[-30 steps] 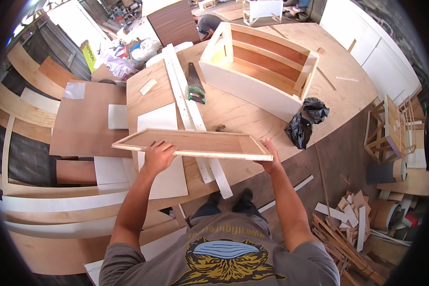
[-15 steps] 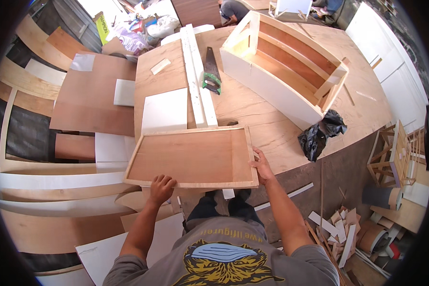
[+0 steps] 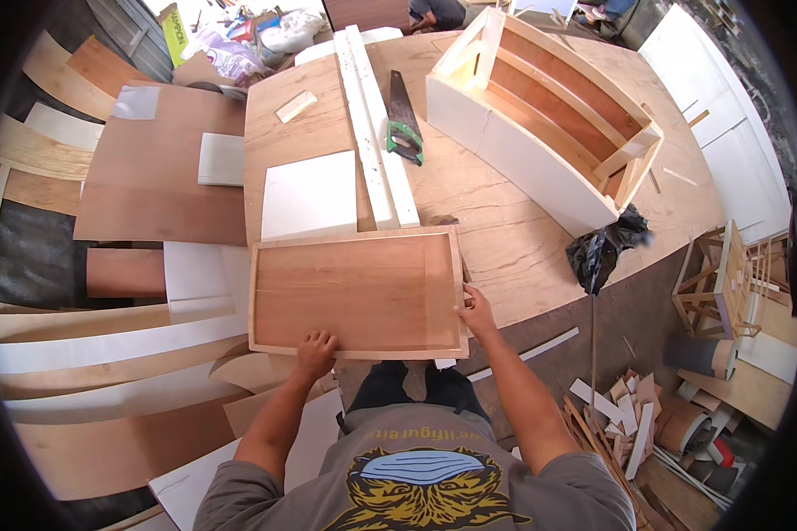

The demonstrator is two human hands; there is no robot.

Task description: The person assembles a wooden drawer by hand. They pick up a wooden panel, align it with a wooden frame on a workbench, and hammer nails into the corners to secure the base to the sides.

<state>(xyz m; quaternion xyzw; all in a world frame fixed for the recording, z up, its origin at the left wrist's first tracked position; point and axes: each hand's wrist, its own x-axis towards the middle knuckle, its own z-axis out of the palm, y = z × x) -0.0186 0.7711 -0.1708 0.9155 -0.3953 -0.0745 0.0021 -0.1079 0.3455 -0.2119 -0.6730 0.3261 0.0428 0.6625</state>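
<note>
A shallow framed wooden panel, brown with a raised paler rim, lies before me at the near edge of the table. The fingers of my left hand are hooked over its near rim, with the thumb hidden. At its right end my right hand grips the side rim near the middle. Just beyond the panel are a white square board and long white strips. A handsaw with a green handle rests right of the strips.
A white-sided wooden cabinet box, its open side up, stands on the table. A black plastic bag hangs by its near corner. Offcuts are heaped on the floor at right; sheets lie at left. Another person is at the back.
The panel has turned slightly and its near edge has come closer to me. Both hands have kept hold of it and moved with it.
</note>
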